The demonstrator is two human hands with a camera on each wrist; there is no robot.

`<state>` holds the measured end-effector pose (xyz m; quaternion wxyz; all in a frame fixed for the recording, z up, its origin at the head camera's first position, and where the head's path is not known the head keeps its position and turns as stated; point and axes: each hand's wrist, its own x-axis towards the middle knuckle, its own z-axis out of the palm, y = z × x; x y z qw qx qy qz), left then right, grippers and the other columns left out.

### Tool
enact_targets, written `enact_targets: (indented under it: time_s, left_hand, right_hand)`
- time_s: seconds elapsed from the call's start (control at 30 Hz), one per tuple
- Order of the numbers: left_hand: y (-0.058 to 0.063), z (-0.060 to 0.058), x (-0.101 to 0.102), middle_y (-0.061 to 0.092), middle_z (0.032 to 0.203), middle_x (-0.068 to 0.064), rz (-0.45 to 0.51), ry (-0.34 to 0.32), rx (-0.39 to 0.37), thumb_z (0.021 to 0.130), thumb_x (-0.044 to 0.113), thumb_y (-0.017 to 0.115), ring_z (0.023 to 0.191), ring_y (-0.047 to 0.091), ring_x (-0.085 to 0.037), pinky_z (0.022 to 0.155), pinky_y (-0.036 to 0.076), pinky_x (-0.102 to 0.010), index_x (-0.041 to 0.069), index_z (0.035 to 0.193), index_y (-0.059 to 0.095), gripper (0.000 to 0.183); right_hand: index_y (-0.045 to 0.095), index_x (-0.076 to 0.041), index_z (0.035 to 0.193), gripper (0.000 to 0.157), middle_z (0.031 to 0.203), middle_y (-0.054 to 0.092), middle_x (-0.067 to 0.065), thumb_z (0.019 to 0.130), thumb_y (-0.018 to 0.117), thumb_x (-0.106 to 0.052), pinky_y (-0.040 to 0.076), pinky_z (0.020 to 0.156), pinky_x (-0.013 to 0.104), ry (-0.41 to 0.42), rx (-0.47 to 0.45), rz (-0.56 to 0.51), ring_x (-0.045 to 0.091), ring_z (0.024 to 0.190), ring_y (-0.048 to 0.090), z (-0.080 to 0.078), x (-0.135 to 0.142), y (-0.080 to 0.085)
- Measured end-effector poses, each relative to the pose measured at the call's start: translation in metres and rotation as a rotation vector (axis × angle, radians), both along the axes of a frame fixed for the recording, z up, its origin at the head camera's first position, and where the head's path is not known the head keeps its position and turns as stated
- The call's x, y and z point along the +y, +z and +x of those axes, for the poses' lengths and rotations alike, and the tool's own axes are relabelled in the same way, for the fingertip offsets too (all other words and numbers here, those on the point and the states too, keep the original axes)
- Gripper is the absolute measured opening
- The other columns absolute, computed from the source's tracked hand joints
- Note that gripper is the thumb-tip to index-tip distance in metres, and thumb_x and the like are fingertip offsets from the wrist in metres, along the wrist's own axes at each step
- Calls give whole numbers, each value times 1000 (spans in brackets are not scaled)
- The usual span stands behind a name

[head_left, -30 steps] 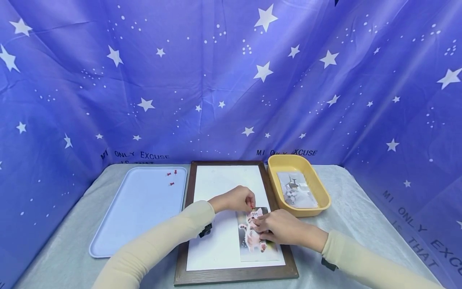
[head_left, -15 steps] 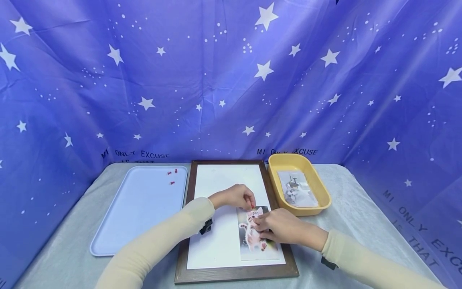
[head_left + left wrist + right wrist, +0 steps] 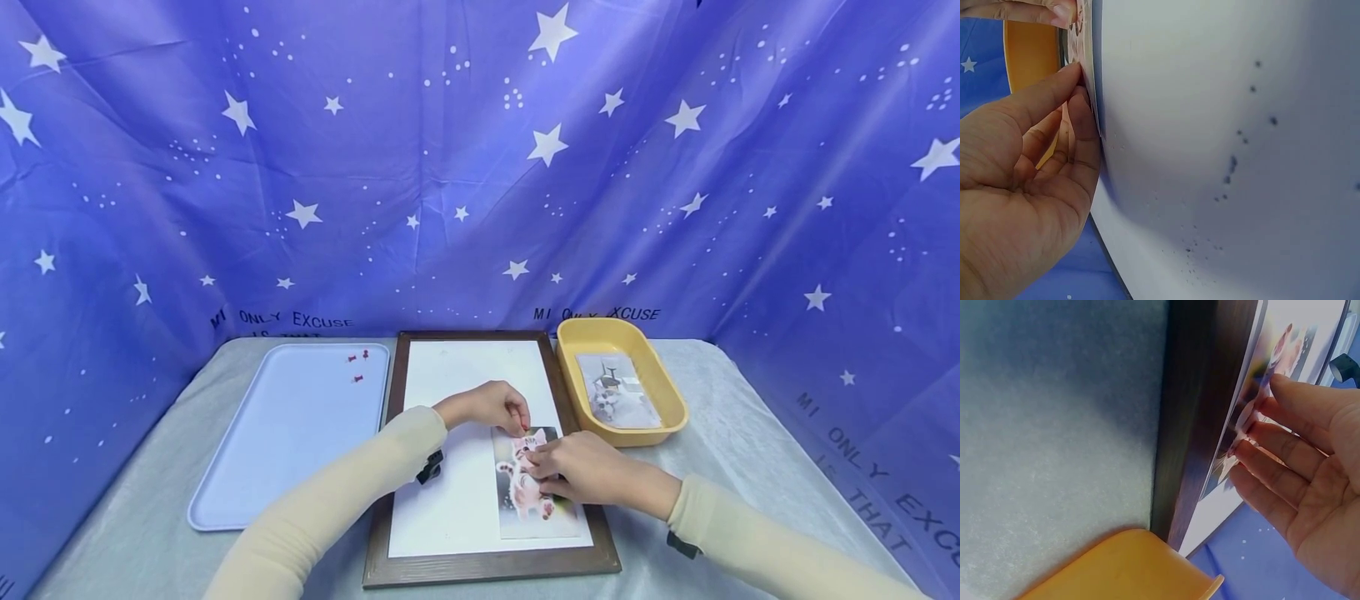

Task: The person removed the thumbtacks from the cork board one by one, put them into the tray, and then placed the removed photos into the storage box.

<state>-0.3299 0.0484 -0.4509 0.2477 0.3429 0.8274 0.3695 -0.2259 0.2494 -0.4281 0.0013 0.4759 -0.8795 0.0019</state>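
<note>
A picture card with a pink-and-white cartoon cat (image 3: 522,490) lies on the lower right of a white board (image 3: 442,508) framed in dark wood. At the card's top edge, my left hand (image 3: 491,406) pinches a red push pin (image 3: 525,428); its point is hidden. The left wrist view shows that hand's thumb and index finger (image 3: 1054,90) together at the card's edge, the pin out of sight there. My right hand (image 3: 588,471) presses the card's right half with its fingertips. In the right wrist view the fingers (image 3: 1285,444) reach nearly straight onto the card.
Left of the board lies a light blue tray (image 3: 288,442) with three red push pins (image 3: 357,379) near its upper right corner. A yellow bin (image 3: 671,408) holding more picture cards (image 3: 617,392) stands right of the board. A starry blue curtain (image 3: 480,167) hangs behind.
Both hands stay in almost the same place, the left still pinching the push pin at the card's top edge. Only a very slight shift of the whole view shows.
</note>
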Motion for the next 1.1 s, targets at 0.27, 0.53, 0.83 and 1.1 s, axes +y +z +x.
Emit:
enact_targets:
  time_s: [0.27,0.53,0.83,1.1]
  left_hand:
    - [-2,-1,1,72,76,-4,5,18,-20,84,-1,78,63,54,-3,61,43,-12,-1,94,74,11]
    - [-3,1,1,68,73,1,15,34,-37,84,0,77,63,53,-4,61,43,-13,0,92,73,9]
    - [-5,2,1,66,72,2,35,38,-47,84,-1,77,64,52,-5,61,43,-13,-1,92,73,9]
    - [-7,1,1,61,69,7,43,44,-44,85,-1,76,64,52,-5,61,43,-14,0,92,73,8]
  right_hand:
    - [76,-17,120,32,128,72,3,93,73,-34,62,86,38,-16,-38,-11,22,116,70,5,6,-1]
    - [69,-12,130,43,142,63,9,99,64,-41,57,99,46,10,-72,-57,29,130,61,14,17,-10]
    - [53,-15,149,52,153,53,9,106,52,-43,52,106,47,32,-24,-19,29,138,54,22,23,-16]
    - [47,-15,153,58,159,44,10,107,44,-50,48,111,49,-7,-19,44,30,144,46,28,23,-22]
